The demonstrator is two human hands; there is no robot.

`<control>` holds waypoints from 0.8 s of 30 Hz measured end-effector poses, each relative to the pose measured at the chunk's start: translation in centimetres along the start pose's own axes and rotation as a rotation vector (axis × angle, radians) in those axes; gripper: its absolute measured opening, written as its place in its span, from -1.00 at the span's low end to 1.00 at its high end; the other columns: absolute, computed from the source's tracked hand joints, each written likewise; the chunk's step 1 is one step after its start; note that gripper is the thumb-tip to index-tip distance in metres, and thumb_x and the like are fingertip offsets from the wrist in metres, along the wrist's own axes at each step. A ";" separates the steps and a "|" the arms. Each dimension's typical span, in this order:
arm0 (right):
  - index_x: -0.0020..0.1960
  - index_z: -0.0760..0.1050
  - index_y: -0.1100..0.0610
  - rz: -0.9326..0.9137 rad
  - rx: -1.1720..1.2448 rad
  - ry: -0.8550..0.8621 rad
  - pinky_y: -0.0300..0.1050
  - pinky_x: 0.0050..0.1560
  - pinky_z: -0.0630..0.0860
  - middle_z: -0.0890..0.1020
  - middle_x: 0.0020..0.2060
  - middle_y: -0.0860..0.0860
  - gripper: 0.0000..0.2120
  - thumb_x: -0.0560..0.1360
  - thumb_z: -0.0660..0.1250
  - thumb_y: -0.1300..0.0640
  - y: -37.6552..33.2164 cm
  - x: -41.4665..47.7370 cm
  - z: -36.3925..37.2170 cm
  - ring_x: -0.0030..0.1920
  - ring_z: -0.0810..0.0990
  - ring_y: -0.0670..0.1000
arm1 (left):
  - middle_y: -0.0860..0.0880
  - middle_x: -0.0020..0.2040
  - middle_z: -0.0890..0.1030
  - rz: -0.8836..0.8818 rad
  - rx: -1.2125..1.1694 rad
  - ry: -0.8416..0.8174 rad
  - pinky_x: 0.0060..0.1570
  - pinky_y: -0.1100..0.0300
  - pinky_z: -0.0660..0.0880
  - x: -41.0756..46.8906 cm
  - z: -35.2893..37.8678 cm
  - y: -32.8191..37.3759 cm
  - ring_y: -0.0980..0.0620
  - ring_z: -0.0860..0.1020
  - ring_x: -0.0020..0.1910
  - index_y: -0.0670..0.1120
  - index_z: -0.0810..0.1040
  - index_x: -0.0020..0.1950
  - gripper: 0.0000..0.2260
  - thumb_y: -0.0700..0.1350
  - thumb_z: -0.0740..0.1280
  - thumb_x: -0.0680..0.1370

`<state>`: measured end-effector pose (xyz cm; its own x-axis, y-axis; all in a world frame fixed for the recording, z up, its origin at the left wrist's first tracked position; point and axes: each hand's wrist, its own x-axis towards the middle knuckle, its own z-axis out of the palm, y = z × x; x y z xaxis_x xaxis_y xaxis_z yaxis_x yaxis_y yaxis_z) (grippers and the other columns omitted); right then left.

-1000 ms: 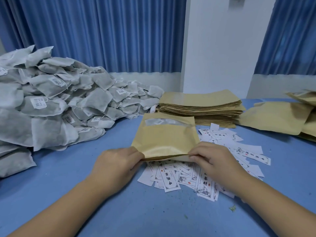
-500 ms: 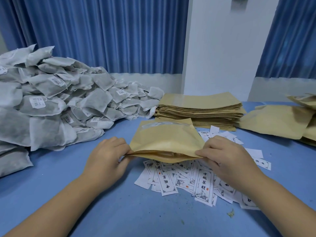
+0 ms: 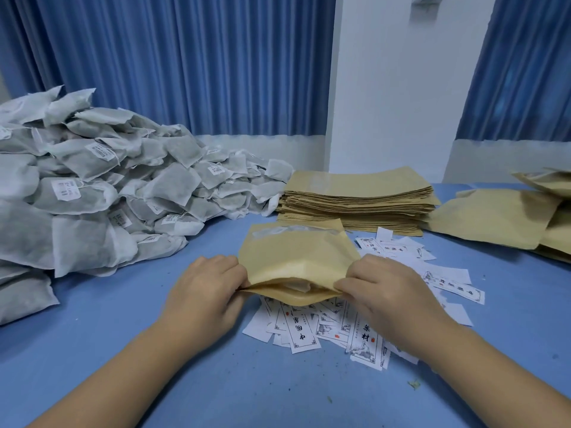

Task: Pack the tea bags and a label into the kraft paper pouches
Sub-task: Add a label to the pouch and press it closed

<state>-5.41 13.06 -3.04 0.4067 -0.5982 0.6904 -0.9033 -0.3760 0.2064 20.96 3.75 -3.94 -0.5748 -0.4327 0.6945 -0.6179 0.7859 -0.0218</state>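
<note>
The pouch (image 3: pixel 296 257) lay over the labels (image 3: pixel 364 335), mouth towards the person, the left hand (image 3: pixel 204 291) and right hand (image 3: pixel 386 291) each pinching one end of its lip (something pale, perhaps a tea bag, inside). The tea-bag heap (image 3: pixel 92 196) lay leftward, nearer the left hand.

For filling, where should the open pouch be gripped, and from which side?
Grip the pouch at both corners of its mouth, coming from the near side: the mouth gapes toward the person, and the left hand and right hand pinch there.
</note>
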 end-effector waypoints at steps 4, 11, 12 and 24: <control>-0.28 0.63 0.21 0.004 -0.012 0.052 -0.06 -0.52 0.46 0.56 -0.39 0.06 -0.78 0.19 0.51 0.47 -0.4 0.0 0.6 -0.42 0.51 0.13 | -0.01 -0.31 0.50 0.081 0.123 -0.060 -0.37 0.10 0.36 0.8 -0.1 1.6 -0.11 0.49 -0.36 -0.10 0.53 -0.26 -0.88 -0.14 0.44 0.28; -0.22 0.65 0.16 -0.034 -0.040 0.055 -0.08 -0.47 0.48 0.59 -0.36 0.03 -0.93 0.31 0.47 0.29 -0.9 0.3 0.5 -0.39 0.54 0.12 | -0.01 -0.38 0.48 0.097 0.099 -0.105 -0.50 0.05 0.42 0.8 0.5 1.9 -0.09 0.49 -0.43 -0.10 0.50 -0.37 -0.70 -0.27 0.59 0.09; -0.20 0.65 0.15 -0.051 -0.050 0.062 -0.10 -0.45 0.47 0.59 -0.35 0.02 -0.96 0.37 0.42 0.23 -1.1 0.4 0.7 -0.38 0.54 0.10 | -0.01 -0.37 0.48 0.086 0.098 -0.110 -0.49 0.06 0.42 0.8 0.6 1.9 -0.09 0.49 -0.42 -0.11 0.49 -0.36 -0.71 -0.27 0.57 0.10; -0.25 0.61 0.08 -0.086 -0.197 0.034 -0.15 -0.42 0.35 0.51 -0.41 -0.04 -0.86 0.25 0.47 0.28 -1.9 0.5 1.5 -0.43 0.44 0.05 | -0.01 -0.40 0.44 0.216 0.056 -0.134 -0.53 0.19 0.31 1.9 1.5 4.2 -0.07 0.43 -0.47 -0.09 0.45 -0.37 -0.71 -0.19 0.58 0.23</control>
<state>-3.26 12.39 -4.11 0.4818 -0.5443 0.6867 -0.8759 -0.2773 0.3948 16.48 5.58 -3.78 -0.7599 -0.3152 0.5685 -0.4999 0.8423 -0.2013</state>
